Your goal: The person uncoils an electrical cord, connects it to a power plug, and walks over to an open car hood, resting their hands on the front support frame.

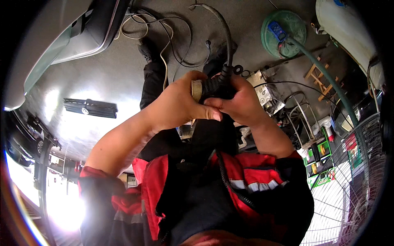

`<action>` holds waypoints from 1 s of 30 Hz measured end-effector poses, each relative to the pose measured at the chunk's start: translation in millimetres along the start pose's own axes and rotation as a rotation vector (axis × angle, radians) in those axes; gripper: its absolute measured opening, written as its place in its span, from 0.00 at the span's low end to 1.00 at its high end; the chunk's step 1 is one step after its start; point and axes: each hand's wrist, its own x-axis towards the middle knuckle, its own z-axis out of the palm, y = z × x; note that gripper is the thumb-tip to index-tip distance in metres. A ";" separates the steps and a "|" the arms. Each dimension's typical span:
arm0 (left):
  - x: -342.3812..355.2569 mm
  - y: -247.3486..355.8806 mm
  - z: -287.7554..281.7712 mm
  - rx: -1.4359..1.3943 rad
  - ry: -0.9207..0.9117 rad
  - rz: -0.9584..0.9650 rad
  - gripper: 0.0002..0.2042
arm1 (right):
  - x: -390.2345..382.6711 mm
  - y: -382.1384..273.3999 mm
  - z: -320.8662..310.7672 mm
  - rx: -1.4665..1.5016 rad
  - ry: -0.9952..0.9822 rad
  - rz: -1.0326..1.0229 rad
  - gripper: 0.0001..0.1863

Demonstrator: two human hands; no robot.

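In front of my lap both hands meet on a thick black cable with a ribbed sleeve at its lower end. My right hand is closed round the dark ribbed fitting below that sleeve, thumb bent across it. My left hand curls round a beige ring-shaped roll, which lies against the fitting's left side. Its thumb reaches right, close to the right thumb. The fingers behind the parts are hidden. Beside the right fingers shows a small black ring.
Loose cables curl on the floor ahead. A blue multimeter lies on a round green stool top. A black car grille is on the floor at left. A wire fan guard stands close at right, near a metal-framed cart.
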 end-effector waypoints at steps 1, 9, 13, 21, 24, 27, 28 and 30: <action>0.1 0.0 -2.1 0.006 -0.001 -0.025 0.54 | 3.8 -1.6 -1.0 -0.001 -0.005 -0.005 0.23; 56.5 -69.6 -16.0 0.721 0.249 -0.263 0.65 | 106.3 96.2 -26.9 -0.399 -0.177 0.102 0.28; 40.1 -103.0 -38.8 0.404 0.153 -0.252 0.48 | 139.2 186.6 -78.7 -0.603 0.098 0.271 0.35; -93.0 -225.6 -105.1 0.534 0.458 -0.524 0.35 | 156.5 155.2 -88.1 -0.936 0.341 0.197 0.25; -141.9 -228.9 -115.3 0.579 0.460 -0.581 0.33 | 136.4 148.3 -82.4 -0.713 0.231 0.219 0.21; -185.3 -228.2 -113.5 0.574 0.483 -0.597 0.32 | 115.1 104.6 -53.2 -0.806 0.091 0.218 0.21; -193.6 -224.2 -113.9 0.566 0.494 -0.559 0.32 | 107.4 100.0 -50.9 -0.836 0.091 0.214 0.21; -211.2 -215.5 -111.4 0.451 0.535 -0.438 0.31 | 88.1 106.7 -48.5 -0.776 0.242 0.012 0.15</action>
